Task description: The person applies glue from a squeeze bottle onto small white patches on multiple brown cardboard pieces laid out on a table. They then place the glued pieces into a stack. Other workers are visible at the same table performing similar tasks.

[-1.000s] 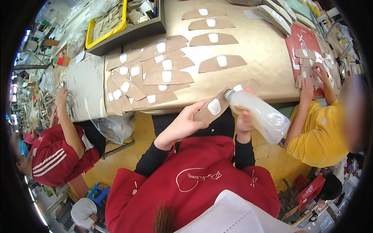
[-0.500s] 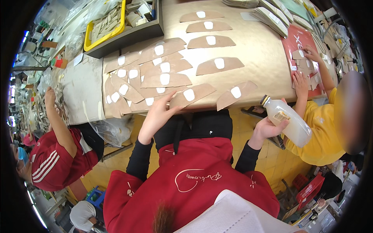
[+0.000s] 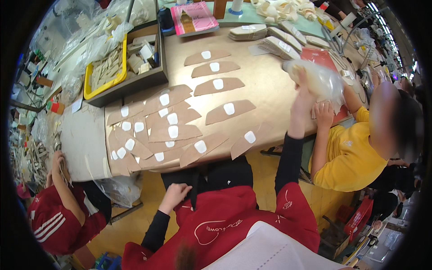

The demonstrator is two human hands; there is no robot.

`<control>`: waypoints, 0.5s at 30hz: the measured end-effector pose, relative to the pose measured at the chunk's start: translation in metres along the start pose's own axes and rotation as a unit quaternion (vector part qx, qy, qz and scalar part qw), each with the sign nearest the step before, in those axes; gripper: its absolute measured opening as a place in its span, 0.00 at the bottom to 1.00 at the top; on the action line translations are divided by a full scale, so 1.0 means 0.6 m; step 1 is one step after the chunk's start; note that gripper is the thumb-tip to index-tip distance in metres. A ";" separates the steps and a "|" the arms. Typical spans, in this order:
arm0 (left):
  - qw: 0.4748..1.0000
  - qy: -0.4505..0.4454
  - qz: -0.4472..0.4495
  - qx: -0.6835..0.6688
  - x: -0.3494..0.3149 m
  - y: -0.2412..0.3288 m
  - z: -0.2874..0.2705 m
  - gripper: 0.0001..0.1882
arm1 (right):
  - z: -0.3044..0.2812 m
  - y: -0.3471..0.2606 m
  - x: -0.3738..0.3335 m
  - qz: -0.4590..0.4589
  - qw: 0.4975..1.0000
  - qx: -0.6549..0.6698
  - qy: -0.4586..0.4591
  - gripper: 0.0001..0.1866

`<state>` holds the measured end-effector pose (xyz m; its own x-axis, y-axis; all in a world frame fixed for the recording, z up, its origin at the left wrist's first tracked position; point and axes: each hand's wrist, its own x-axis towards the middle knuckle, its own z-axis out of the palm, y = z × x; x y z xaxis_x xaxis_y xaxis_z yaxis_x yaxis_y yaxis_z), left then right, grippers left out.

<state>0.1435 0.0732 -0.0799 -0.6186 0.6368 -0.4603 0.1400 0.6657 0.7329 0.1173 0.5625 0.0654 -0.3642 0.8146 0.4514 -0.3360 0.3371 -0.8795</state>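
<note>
My right hand (image 3: 302,105) is stretched out over the right side of the table, closed round a translucent plastic bottle (image 3: 321,82). The bottle is blurred by motion and lies tilted, its dark cap to the left. My left hand (image 3: 177,194) is down at my lap beside a dark strap, fingers curled together, with nothing visible in it. Brown curved-edge pieces with white patches lie on the table: a single piece (image 3: 240,145) near the front edge, another (image 3: 191,155) left of it, an overlapping group (image 3: 155,121) at the left, and a column of separate pieces (image 3: 220,92) in the middle.
A dark box (image 3: 130,85) with a yellow tray (image 3: 106,91) stands at the far left. Stacks of pale pieces (image 3: 279,45) and a pink booklet (image 3: 196,20) lie at the back. A person in yellow (image 3: 346,148) works close on my right; another in red (image 3: 63,216) sits left.
My right hand has carried the bottle forward from beside my lap to over the table's right side. My left hand has left the brown piece and dropped to my lap. The view has shifted.
</note>
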 end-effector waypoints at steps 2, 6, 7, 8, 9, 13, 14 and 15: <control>0.991 0.124 0.044 0.014 0.002 -0.034 0.037 0.16 | 0.053 0.053 0.077 -0.038 0.999 -0.030 0.009 0.16; 0.978 0.196 0.073 -0.006 0.002 -0.072 0.063 0.14 | 0.131 0.165 0.176 -0.039 0.992 -0.116 -0.024 0.21; 0.979 0.193 0.062 -0.013 0.002 -0.075 0.064 0.15 | 0.144 0.191 0.187 -0.036 0.990 -0.135 -0.033 0.22; 0.978 0.197 0.063 -0.019 0.001 -0.076 0.064 0.15 | 0.157 0.217 0.190 -0.028 0.987 -0.153 -0.037 0.24; 0.977 0.201 0.065 -0.024 0.001 -0.075 0.064 0.15 | 0.167 0.239 0.190 -0.020 0.984 -0.172 -0.040 0.26; 0.978 0.204 0.044 -0.033 0.003 -0.073 0.062 0.14 | 0.181 0.287 0.172 0.055 0.964 -0.261 -0.024 0.29; 0.976 0.210 0.054 -0.032 0.004 -0.073 0.062 0.14 | 0.179 0.289 0.171 0.054 0.959 -0.276 -0.033 0.30; 0.975 0.210 0.058 -0.033 0.006 -0.074 0.060 0.14 | 0.179 0.289 0.169 0.046 0.957 -0.284 -0.040 0.31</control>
<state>0.1630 0.0601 -0.1324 -0.8656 0.4815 -0.1374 0.1858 0.5637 0.8048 -0.0713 0.6530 -0.0250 -0.4419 0.8222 0.3589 0.2178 0.4864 -0.8462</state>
